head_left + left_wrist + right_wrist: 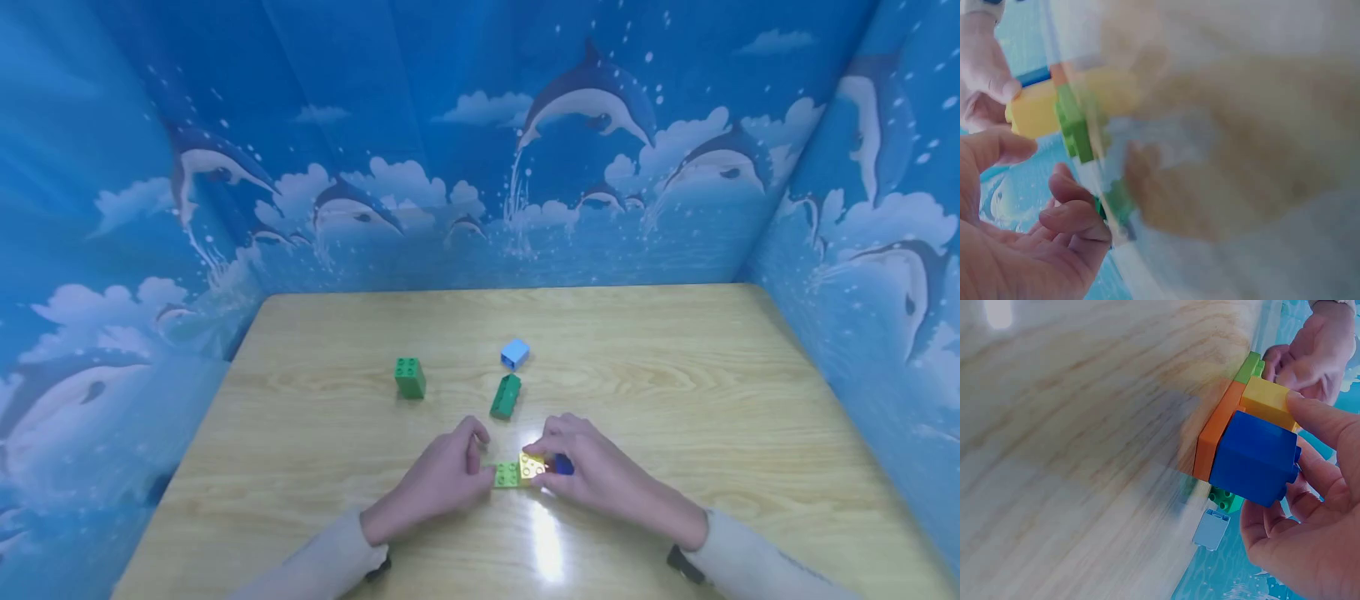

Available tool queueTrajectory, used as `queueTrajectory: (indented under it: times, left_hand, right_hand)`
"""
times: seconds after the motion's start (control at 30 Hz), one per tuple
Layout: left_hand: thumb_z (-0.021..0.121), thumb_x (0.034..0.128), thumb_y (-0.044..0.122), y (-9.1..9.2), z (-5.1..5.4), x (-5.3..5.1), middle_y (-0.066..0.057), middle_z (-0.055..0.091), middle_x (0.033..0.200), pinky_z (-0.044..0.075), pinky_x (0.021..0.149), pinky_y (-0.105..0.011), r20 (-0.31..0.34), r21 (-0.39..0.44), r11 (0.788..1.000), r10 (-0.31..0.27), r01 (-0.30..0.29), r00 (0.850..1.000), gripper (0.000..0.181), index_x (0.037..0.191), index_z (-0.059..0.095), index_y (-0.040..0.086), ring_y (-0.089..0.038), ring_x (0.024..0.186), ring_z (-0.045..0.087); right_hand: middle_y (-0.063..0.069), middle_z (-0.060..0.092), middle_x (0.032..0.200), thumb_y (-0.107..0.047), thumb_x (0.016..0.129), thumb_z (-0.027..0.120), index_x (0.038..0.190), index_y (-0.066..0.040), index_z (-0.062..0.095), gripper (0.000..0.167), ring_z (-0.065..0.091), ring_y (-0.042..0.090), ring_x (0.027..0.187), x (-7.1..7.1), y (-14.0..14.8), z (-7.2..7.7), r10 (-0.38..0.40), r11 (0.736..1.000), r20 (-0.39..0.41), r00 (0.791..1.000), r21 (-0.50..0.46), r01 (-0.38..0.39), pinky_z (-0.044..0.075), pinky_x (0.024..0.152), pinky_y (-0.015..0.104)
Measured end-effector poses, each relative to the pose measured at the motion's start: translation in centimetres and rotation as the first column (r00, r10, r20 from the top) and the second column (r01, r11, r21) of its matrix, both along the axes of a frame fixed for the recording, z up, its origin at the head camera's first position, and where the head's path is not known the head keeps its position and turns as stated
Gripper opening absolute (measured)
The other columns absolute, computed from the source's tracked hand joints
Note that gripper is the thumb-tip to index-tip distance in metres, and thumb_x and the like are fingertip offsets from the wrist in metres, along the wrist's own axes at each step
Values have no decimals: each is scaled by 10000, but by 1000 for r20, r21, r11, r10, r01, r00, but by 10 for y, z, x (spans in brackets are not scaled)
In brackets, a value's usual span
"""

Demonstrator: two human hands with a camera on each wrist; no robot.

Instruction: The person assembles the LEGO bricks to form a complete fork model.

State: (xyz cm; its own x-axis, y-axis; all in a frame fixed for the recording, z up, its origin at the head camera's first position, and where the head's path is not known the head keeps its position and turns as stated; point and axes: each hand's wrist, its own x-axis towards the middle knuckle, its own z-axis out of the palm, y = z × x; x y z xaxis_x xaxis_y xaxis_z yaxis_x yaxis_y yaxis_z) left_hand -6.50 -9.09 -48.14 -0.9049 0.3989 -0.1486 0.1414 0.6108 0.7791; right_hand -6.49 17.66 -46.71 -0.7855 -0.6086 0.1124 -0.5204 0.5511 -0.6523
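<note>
My right hand (592, 462) pinches a yellow brick (532, 468), thumb on its near side and a fingertip on its far side. The yellow brick stands on a low base made of an orange brick (1215, 437) and a light green brick (507, 475). A tall dark blue brick (1254, 456) stands on the orange part beside the yellow one, mostly hidden under the right hand in the head view. My left hand (452, 475) is at the light green end, fingers loosely bent and holding nothing; whether its thumb touches the brick I cannot tell.
Beyond the hands, a dark green brick (506, 397) lies on its side, with a light blue brick (515, 354) behind it. A tall green brick (410, 378) stands upright to the left. Dolphin-printed curtains (465, 150) surround the wooden table (637, 358).
</note>
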Motion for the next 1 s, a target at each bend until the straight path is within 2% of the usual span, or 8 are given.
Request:
queueTrajectory:
  times: [0.1,0.23,0.33,0.4,0.57,0.7,0.83,1.0]
  left_hand:
    - [776,960,166,-1,8,-11,18,637,888,543,626,-291,-16,67,996,61,-59,998,376,1273,602,50,-149,736,608]
    - [796,960,181,4,19,-31,-67,677,1086,573,783,-342,-58,140,983,128,-119,990,450,1341,610,29,-207,928,634]
    - [808,955,223,11,23,-49,-126,672,1219,573,851,-390,-89,141,982,141,-128,986,535,1405,599,24,-254,1040,632]
    - [802,964,233,17,24,-61,-138,667,1239,576,856,-415,-96,139,982,142,-128,985,551,1429,593,23,-272,1062,629]
    - [767,976,202,31,23,-86,-89,664,1137,579,799,-401,-119,88,984,166,-157,979,467,1388,625,34,-238,989,634]
    - [795,973,198,41,22,-103,-100,652,1154,574,772,-380,-122,19,982,187,-186,975,475,1389,627,42,-230,972,621]
    - [825,978,233,48,21,-117,-121,645,1212,577,809,-390,-141,-54,978,192,-202,971,530,1426,611,49,-250,1027,615]
    - [813,1000,271,55,16,-127,-111,649,1226,586,845,-390,-136,-115,976,167,-183,977,515,1426,621,53,-254,1064,626]
  right_hand:
    - [-91,591,908,-181,873,934,1240,-129,825,386,507,104,846,-1,0,0,-1,1000,1,1000,-3,1,472,718,263]
    - [-95,590,915,-198,880,930,1248,-123,820,391,509,107,843,-1,0,-1,2,1000,8,1000,-2,-2,474,707,258]
    - [-101,587,914,-202,880,931,1247,-121,820,392,509,111,844,0,1,-1,3,1000,-1,1000,-2,-3,472,700,254]
    - [-97,584,913,-201,881,930,1247,-122,819,391,511,118,843,0,2,-1,4,1000,-12,1000,-3,-4,467,699,253]
    - [-77,579,902,-188,879,932,1240,-112,820,385,519,146,832,0,0,-2,15,1000,-35,999,-16,-16,457,695,248]
    - [-83,582,899,-179,871,936,1226,-101,823,381,518,138,838,-1,0,-1,19,1000,-43,999,-23,-20,468,684,238]
    - [-80,594,906,-184,878,931,1228,-102,823,375,523,136,839,-2,0,0,23,999,-47,999,-24,-24,474,683,238]
    - [-92,589,906,-202,887,926,1231,-98,822,375,529,147,840,-2,0,1,29,999,-34,999,-14,-30,467,684,235]
